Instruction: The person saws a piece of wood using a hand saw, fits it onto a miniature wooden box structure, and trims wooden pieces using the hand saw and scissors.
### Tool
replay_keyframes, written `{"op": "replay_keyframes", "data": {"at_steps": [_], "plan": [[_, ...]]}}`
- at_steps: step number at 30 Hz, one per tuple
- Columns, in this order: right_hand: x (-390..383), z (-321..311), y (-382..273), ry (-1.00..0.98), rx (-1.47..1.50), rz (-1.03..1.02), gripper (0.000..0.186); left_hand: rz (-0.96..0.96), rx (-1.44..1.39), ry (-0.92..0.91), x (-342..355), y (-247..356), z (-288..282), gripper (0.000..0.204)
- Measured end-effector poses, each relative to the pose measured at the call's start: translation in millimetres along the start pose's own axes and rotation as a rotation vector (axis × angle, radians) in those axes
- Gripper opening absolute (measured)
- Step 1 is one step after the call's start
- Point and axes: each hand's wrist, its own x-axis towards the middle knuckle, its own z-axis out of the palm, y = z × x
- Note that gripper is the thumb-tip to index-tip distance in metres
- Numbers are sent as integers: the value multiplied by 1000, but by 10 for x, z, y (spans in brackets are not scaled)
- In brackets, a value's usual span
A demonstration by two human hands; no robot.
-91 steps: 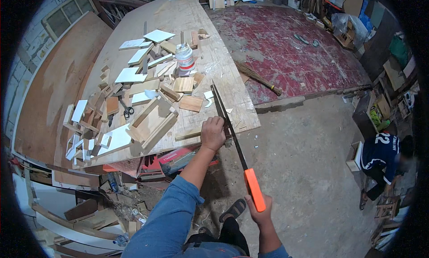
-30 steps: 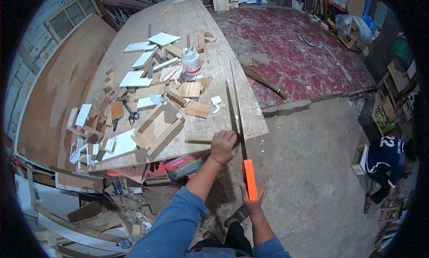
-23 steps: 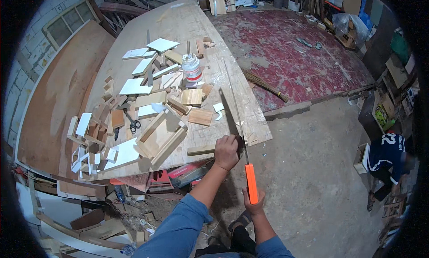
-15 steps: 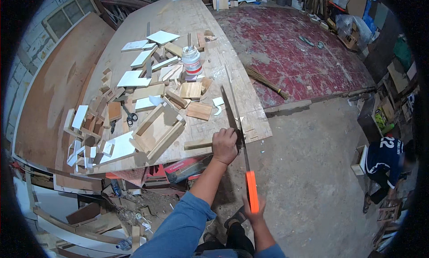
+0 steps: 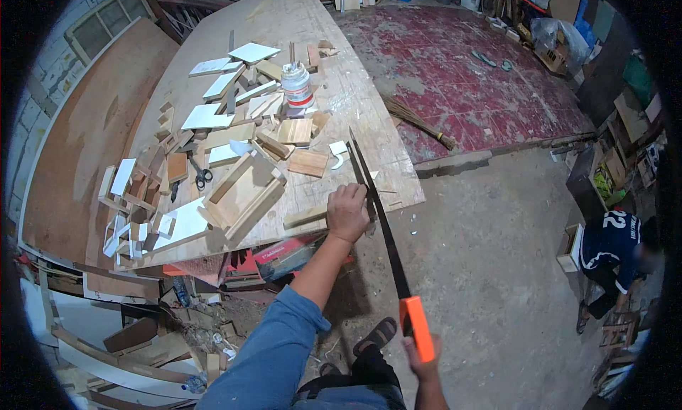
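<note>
A hand saw is in my right hand [image 5: 427, 362], which is closed around its orange handle [image 5: 417, 330]. The dark saw blade [image 5: 391, 247] slants up and away, passing just right of my left hand at the worktable's near right corner. My left hand [image 5: 348, 212] is closed over the end of a narrow wooden strip [image 5: 304, 217], pressing it to the tabletop. My fingers hide the strip's right end, so I cannot tell whether the blade touches it. Left of the strip lies an open wooden box frame [image 5: 245, 200].
Wood offcuts and white-faced pieces cover the plywood worktable [image 5: 341, 62], with scissors [image 5: 204, 177] and a white jar [image 5: 297, 87] holding sticks among them. A broom [image 5: 419, 124] lies beyond the right edge. Another person [image 5: 612, 250] bends over at the far right.
My right hand has pulled the saw back toward me and slightly right, and the flat of the blade shows more. My left hand still holds the strip; the whole view has shifted slightly.
</note>
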Motion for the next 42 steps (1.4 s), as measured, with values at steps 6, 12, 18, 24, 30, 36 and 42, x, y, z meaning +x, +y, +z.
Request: {"op": "replay_keyframes", "data": {"at_steps": [6,12,18,24,30,36,42], "plan": [[18,-48,80,-66,0,-61,24,13,39,-26,-8,-14,24,17],[-126,260,392,52,-56,-290,21,38,18,-64,-2,28,36,25],[-82,75,-120,28,356,170,31,25,-7,-35,-25,9,13,23],[-111,282,101,84,-95,-289,16,39,47,-47,-8,13,55,23],[-92,176,72,51,114,16,31,20,7,-14,9,14,55,23],[193,-244,-280,-122,-124,-50,19,35,52,-11,-7,-40,15,20],[25,129,414,34,-91,-344,24,78,112,-26,-15,22,55,20]]}}
